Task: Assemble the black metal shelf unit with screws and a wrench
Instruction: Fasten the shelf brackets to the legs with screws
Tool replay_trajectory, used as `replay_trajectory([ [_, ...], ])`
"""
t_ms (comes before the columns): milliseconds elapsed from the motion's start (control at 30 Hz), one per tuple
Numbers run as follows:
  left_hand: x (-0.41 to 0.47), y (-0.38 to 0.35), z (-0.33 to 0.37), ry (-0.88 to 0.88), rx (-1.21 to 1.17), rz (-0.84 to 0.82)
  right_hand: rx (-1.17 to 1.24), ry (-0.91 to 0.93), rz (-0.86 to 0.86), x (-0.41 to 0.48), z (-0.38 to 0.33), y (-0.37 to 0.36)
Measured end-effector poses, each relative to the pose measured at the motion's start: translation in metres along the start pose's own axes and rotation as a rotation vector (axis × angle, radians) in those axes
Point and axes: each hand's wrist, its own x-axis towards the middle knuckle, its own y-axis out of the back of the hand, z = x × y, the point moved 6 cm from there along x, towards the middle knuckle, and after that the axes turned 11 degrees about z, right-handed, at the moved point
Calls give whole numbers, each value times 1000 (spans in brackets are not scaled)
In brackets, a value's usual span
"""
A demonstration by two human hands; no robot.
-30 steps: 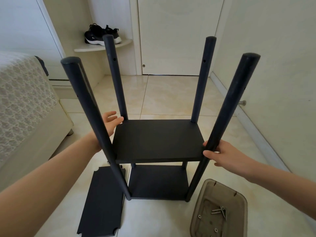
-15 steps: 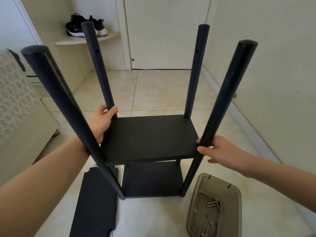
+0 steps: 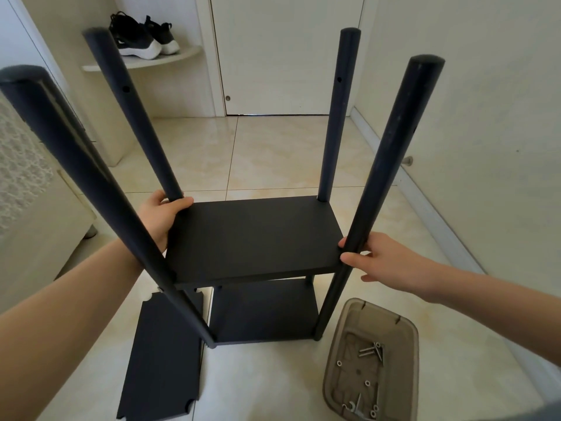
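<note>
Left hand (image 3: 161, 217) clasps far round black metal post (image 3: 133, 110), right hand (image 3: 391, 265) near post (image 3: 391, 165) — below it, brown plastic tray (image 3: 414, 360) holds silver screws (image 3: 368, 350)

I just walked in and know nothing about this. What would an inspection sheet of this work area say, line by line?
Surface: glossy beige tiled floor; the unit stands on it.
Job's things: black shelf unit upright, two shelves fitted between four posts; spare panel flat on the floor to its left; tray with screws and washers to its right.
Clutter: nothing seen.
Hands: left hand grips the left edge of the upper shelf; right hand holds the near right post.
Cables: nothing seen.
Surroundings: closed door, black shoes on a corner ledge, lace-covered furniture at left.
</note>
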Motion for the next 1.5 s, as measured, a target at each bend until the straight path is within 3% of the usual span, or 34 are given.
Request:
replay_trajectory([
  [133, -7, 3, 3, 31, -35, -76, -6, -10, 0, 2, -1, -1],
  [300, -14, 25, 0, 69, 67, -352, 27, -48, -34, 3, -4, -2],
  [400, -16, 52, -3, 91, 94, -389, 39, -66, -68, 1, -7, 0],
  [533, -41, 64, 4, -155, 573, -427, 40, -68, -72, -4, -9, 5],
  [700, -82, 68, 16, -263, 1132, -277, 0, -19, -37, -13, -15, 16],
  [833, -153, 51, 26, -321, 1438, -417, -66, 61, -1, -19, -27, 25],
  [1033, -226, -48, 40, -676, 1354, -620, -160, 159, 65, -32, -37, 36],
  [1167, -233, -110, 20, -934, 1364, -564, -153, 204, 93, -36, -37, 41],
  [1500, -213, -163, -11, -997, 1346, -517, -79, 224, 88, -30, -23, 49],
])
